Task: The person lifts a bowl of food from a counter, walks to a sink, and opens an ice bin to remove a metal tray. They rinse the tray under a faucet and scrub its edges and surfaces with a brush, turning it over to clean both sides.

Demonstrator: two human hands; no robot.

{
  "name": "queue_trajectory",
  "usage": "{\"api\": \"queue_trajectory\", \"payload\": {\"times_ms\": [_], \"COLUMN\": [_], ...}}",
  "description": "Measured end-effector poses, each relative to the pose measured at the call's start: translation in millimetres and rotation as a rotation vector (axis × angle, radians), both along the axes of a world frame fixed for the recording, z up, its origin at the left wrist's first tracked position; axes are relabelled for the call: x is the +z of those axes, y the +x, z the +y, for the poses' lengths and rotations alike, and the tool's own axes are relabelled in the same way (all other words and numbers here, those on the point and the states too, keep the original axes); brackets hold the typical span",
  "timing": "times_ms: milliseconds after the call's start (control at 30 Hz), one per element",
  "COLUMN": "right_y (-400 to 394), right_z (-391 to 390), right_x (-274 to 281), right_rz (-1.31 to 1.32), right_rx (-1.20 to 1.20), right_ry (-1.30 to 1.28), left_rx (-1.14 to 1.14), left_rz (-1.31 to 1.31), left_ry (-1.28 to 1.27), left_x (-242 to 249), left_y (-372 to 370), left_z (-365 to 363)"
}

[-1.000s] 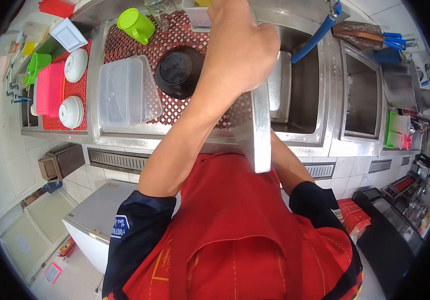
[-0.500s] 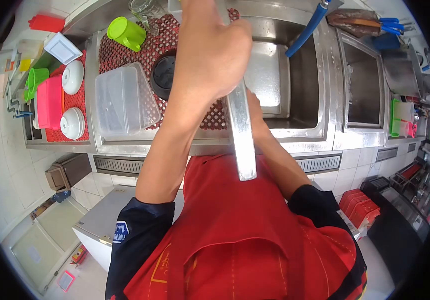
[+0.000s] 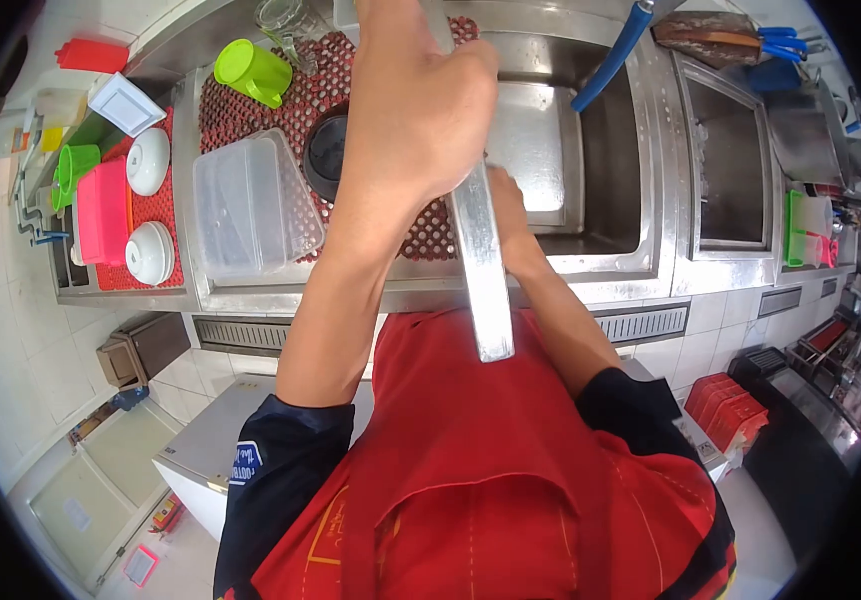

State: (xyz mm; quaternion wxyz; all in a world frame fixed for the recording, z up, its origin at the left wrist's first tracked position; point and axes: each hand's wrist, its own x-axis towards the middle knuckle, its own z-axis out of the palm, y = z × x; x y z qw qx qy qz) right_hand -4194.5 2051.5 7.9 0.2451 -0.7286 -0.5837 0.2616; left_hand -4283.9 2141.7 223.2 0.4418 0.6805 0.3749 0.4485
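My left hand [image 3: 422, 120] is raised close to the camera over the sink counter, its fingers closed on a long, shiny metal piece [image 3: 483, 270]. This piece looks narrow from here and slants down toward my red apron; its full shape cannot be made out. Beyond and lower, my right hand [image 3: 506, 200] is beside the metal piece, with its fingers mostly hidden behind it. Left of my left forearm are a dark round bowl [image 3: 327, 155] and a clear plastic container [image 3: 242, 205], both on a red perforated mat [image 3: 222, 112].
A green mug [image 3: 250, 70] and a glass jug [image 3: 285, 18] stand at the back of the mat. The steel sink [image 3: 610, 180] is on the right, with a blue hose [image 3: 615, 58] above it. White bowls [image 3: 149, 250] and a pink container [image 3: 102, 210] are at far left.
My left hand has shifted very slightly left, and more of my right hand shows beside the metal piece. The surroundings have moved a little in view.
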Motion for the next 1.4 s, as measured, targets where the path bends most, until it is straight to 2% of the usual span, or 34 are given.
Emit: {"api": "queue_trajectory", "payload": {"times_ms": [100, 233, 300, 367, 433, 467, 533, 567, 600, 633, 667, 700, 733, 767, 833, 867, 933, 1033, 1133, 1167, 1200, 1233, 1267, 1300, 1333, 1367, 1400], "right_y": [2, 6, 3, -1, -3, -3, -7, -8, -2, -15, -12, -24, -35, -34, -36, -24, -31, -34, -24, -22, -22, -17, -16, -18, -20, -21, -20], "right_z": [-6, -6, -6, -11, -22, -16, 6, 0, -23, -51, -36, -34, -14, -1, -10, -27, -37, -8, -24, -26, -29, -14, -7, -4, -5, -14, -15], "right_x": [0, -15, -16, -14, -16, -20, -23, -32, -32, 2, 2, -31, -45, -69, -78, -20, -34, -50, -37, -29, -12, -16, -2, -22, -20, -19, -16], "right_rz": [0.126, 0.175, 0.205, 0.157, 0.013, 0.032, 0.064, 0.139, -0.282, -0.136, -0.14, -0.192, -0.128, -0.112, -0.083, 0.02, -0.051, -0.093, -0.088, -0.176, -0.263, -0.378, -0.388, -0.357, -0.363, -0.43, -0.371], "right_rx": [0.046, 0.061, 0.053, 0.033, 0.023, 0.026, 0.036, -0.023, 0.517, 0.095, 0.22, 0.185, 0.059, 0.155, 0.031, 0.101, 0.06, 0.051, 0.163, 0.152, 0.142, 0.369, 0.258, 0.207, 0.224, 0.112, 0.042], "right_ry": [-0.109, -0.007, -0.072, -0.117, -0.136, -0.102, -0.03, -0.133, -0.17, -0.055, -0.387, -0.346, -0.188, -0.182, -0.037, -0.265, -0.261, -0.106, -0.215, -0.226, -0.238, -0.253, -0.179, -0.076, -0.21, -0.145, -0.1], "left_rx": [0.005, 0.069, 0.067, 0.051, 0.04, 0.031, 0.03, 0.006, 0.041, 0.093, 0.08, 0.031, -0.026, -0.018, 0.078, 0.063, 0.096, 0.055, -0.057, -0.068, -0.015, 0.066, 0.066, 0.048, 0.044, 0.005, 0.033], "left_rz": [-0.053, -0.055, -0.057, -0.067, -0.137, -0.167, -0.105, -0.087, 0.132, 0.129, 0.095, 0.018, -0.08, -0.104, -0.167, -0.072, -0.069, -0.175, -0.229, -0.239, -0.066, 0.152, 0.07, -0.02, -0.019, -0.094, -0.073], "left_ry": [-0.183, -0.127, -0.119, -0.074, -0.153, -0.201, -0.082, -0.019, 0.189, 0.022, -0.005, 0.011, -0.097, -0.138, -0.243, -0.214, -0.222, -0.242, -0.211, -0.188, -0.127, 0.07, -0.004, -0.06, -0.075, -0.13, -0.139], "left_x": [14, 8, 6, 3, 4, 3, -5, -7, -4, -3, 1, -12, -15, -9, 3, 0, 5, -4, -12, -16, -6, 5, 11, 8, 3, 1, 5], "left_y": [3, 4, 3, 2, 1, -1, -7, -9, -19, -21, -21, -28, -37, -36, -24, -32, -25, -31, -38, -46, -43, -36, -29, -25, -28, -27, -25], "left_z": [-11, -8, -11, -6, -4, -6, -8, -6, -4, -7, -8, 3, 8, 3, -7, -3, -5, -1, 4, 7, 4, -3, -10, -10, -5, -4, -6]}}
